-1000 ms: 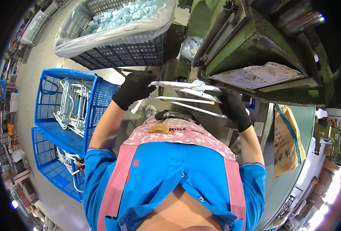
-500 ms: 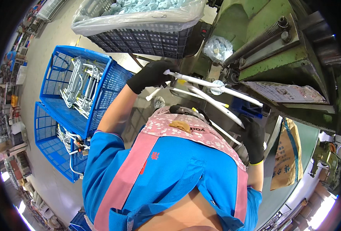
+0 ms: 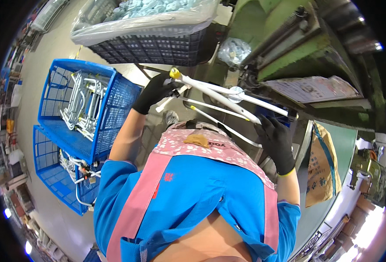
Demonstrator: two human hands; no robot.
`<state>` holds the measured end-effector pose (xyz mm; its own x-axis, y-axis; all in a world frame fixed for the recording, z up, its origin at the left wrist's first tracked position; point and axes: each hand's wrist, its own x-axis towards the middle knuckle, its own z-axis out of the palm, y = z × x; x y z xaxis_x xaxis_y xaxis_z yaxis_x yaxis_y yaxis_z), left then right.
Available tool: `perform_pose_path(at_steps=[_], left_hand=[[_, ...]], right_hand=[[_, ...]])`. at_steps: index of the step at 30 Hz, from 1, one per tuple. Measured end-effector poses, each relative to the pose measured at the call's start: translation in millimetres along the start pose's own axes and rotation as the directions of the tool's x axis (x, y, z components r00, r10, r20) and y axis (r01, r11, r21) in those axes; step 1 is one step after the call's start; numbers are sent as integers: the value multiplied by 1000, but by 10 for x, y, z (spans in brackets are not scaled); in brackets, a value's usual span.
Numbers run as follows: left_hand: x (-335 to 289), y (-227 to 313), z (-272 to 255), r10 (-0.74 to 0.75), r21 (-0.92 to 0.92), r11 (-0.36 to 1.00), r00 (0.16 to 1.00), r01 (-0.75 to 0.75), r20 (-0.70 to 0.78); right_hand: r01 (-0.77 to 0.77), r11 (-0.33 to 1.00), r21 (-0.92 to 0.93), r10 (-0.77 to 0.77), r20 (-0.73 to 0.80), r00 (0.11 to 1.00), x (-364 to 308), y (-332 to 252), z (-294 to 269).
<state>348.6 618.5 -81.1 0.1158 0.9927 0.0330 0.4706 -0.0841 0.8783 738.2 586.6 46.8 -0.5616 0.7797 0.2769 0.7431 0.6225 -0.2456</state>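
Note:
I hold white metal tube pieces with yellow ends in front of my apron, wearing black gloves on both hands. My left hand (image 3: 156, 92) is closed round the left ends of the tubes. One thicker white tube (image 3: 225, 103) slants from a yellow end above that hand down to my right hand (image 3: 276, 142), whose fingers are closed on its lower end. Behind it another white tube (image 3: 262, 105) reaches toward the machine, passing a round pale disc (image 3: 236, 91). Below, a thinner white tube (image 3: 228, 128) runs down to the right. How the pieces join is hidden by my left glove.
Blue crates (image 3: 97, 139) holding white bent tubes stand at the left. A black crate (image 3: 151, 50), lined with clear plastic and full of pale blue parts, is ahead. A green machine (image 3: 297, 65) with a plastic-covered sheet (image 3: 313, 89) fills the right. A brown sack (image 3: 323, 166) lies nearby.
The thicker tube has moved up and left, so its yellow end now sits above my left hand. My right hand has moved slightly left and up. The whole view has shifted a little.

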Motion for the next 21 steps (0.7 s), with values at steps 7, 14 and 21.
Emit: perform_pose_path(at_steps=[7, 14, 21], left_hand=[[-41, 8, 96, 17, 22, 1000, 995, -14, -102], [-66, -34, 156, -94, -125, 989, 990, 81, -108], [-90, 26, 159, -81, -180, 982, 991, 61, -103]], right_hand=[[-23, 999, -24, 23, -1, 1000, 240, 190, 205], [-1, 999, 39, 3, -56, 998, 250, 344, 355], [11, 999, -38, -12, -16, 1000, 258, 234, 368]])
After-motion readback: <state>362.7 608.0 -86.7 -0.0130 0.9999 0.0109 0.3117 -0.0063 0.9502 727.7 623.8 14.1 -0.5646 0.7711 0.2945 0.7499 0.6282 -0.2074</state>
